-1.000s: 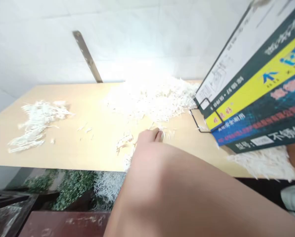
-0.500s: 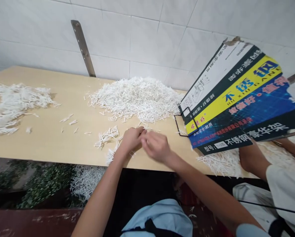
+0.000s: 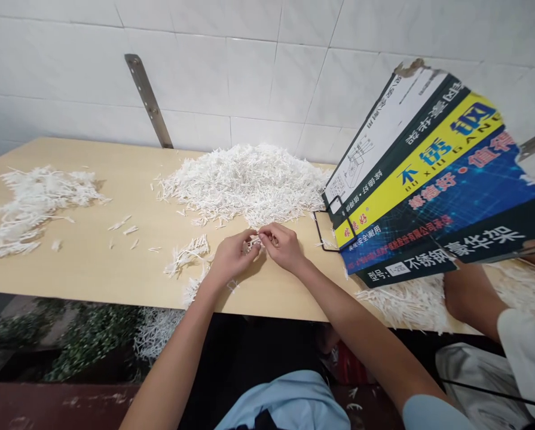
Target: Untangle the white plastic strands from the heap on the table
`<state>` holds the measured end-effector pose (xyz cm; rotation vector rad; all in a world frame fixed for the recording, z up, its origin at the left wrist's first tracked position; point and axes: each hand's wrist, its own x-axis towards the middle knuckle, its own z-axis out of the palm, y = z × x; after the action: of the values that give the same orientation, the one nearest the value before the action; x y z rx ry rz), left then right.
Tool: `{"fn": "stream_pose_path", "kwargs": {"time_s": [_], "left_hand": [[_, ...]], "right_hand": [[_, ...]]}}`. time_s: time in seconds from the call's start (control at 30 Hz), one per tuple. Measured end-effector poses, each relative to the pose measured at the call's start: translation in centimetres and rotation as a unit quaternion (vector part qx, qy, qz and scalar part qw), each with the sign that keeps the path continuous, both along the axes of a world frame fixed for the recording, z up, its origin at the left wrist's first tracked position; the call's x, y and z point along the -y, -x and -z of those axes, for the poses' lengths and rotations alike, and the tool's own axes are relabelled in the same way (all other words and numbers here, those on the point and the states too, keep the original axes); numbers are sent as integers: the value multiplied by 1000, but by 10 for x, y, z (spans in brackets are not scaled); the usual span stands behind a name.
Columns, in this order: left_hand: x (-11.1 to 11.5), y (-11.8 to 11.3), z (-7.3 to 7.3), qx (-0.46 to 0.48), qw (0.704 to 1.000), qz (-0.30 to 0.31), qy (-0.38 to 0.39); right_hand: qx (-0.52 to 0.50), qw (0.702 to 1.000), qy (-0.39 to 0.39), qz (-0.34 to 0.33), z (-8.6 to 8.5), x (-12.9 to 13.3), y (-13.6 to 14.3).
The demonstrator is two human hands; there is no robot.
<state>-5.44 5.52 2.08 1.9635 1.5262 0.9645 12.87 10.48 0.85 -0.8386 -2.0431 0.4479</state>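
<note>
Just in front of the big heap of thin white stick-like pieces (image 3: pixel 244 182), my two hands meet over the table. My left hand (image 3: pixel 231 257) is closed in a pinch on small white pieces that show between thumb and fingers. Its fingertips touch those of my right hand (image 3: pixel 284 246), which pinches at the same white pieces; their exact kind is too small to make out. Beside my left wrist lies a small cluster of white strands (image 3: pixel 189 255), with more bits under the forearm.
A looser pile of white strands (image 3: pixel 43 200) lies at the table's left. On the right a printed cardboard panel (image 3: pixel 419 185) stands in a black wire holder (image 3: pixel 320 232). Behind it are another person's arm (image 3: pixel 471 298) and more white pieces (image 3: pixel 401 301). A tiled wall (image 3: pixel 258 77) backs the table.
My right hand was blurred and apart from the left at the thumb side; now its fingertips meet the left hand's at the white pieces. The view has shifted slightly.
</note>
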Motion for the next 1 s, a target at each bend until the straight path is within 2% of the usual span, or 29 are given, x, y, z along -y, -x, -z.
{"fn": "stream_pose_path", "kwargs": {"time_s": [0.13, 0.23, 0.33, 0.4, 0.6, 0.67, 0.73, 0.83, 0.9, 1.0], "left_hand": [[0, 4, -5, 99, 995, -21, -5], [0, 6, -5, 124, 992, -25, 28], [0, 6, -3, 124, 989, -51, 63], [0, 6, -2, 132, 988, -56, 55], [-2, 1, 5, 152, 988, 19, 16], [-3, 0, 7, 167, 985, 36, 5], [-4, -2, 8, 197, 980, 34, 6], [-5, -3, 5, 222, 974, -14, 33], [-5, -2, 1, 185, 980, -30, 60], [-6, -2, -2, 98, 992, 6, 80]], "right_hand": [[-47, 997, 45, 50, -1, 0, -1], [-51, 995, 46, 67, 1, 0, -2], [-33, 997, 38, 50, 0, 1, -5], [2, 999, 37, 24, -2, 1, -7], [14, 999, -51, -10, -8, 2, 1], [17, 998, -48, -32, -8, 2, 4], [8, 999, -22, -28, -5, 1, 5], [-37, 997, 62, 18, -1, -1, 4], [-75, 987, 137, 42, 0, -3, 3], [-114, 969, 216, 33, -3, -5, 2]]}}
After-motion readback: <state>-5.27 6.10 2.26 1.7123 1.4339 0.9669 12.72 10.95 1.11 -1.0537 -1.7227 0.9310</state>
